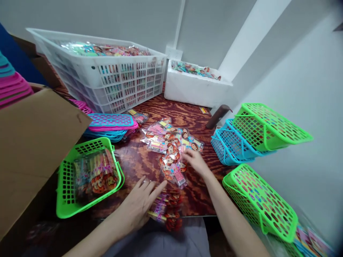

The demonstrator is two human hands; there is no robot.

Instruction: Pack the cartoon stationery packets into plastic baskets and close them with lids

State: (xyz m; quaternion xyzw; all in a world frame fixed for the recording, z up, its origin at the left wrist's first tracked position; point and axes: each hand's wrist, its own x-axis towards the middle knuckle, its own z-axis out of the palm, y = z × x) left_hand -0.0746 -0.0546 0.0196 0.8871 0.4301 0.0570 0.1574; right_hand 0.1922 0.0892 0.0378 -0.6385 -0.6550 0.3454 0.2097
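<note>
Cool, soft light, glints on the plastic packets (175, 169), slight blur, stretched edges, dark upper-right corner.

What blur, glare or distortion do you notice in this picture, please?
In the head view, packets beside the left hand look smeared; wrappers in the white crate catch bright glare; the crate's left end looks stretched; the top-right corner is dark.

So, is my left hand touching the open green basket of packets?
Apart: the head view shows a strip of tabletop between the left hand and the open green basket.
</note>
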